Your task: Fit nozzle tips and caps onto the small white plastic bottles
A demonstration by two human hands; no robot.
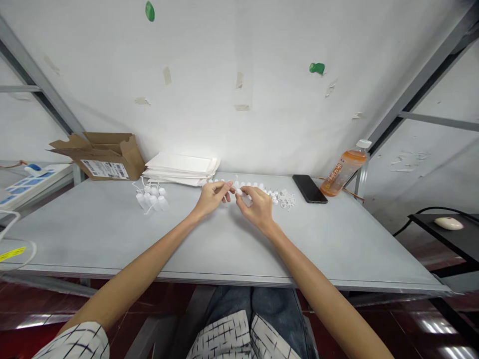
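My left hand and my right hand meet above the back of the grey table. Their fingertips pinch a small white plastic part, which is too small to identify exactly. Just behind my hands, a row of small white plastic caps runs along the table's far edge. Beyond my right hand lies a heap of small white plastic loops. Several white plastic squeeze bottles with thin bent nozzles stand or lie to the left of my left hand.
A stack of white paper sheets or bags and an open cardboard box sit at the back left. A black phone and an orange drink bottle are at the back right. A white wall rises behind the table.
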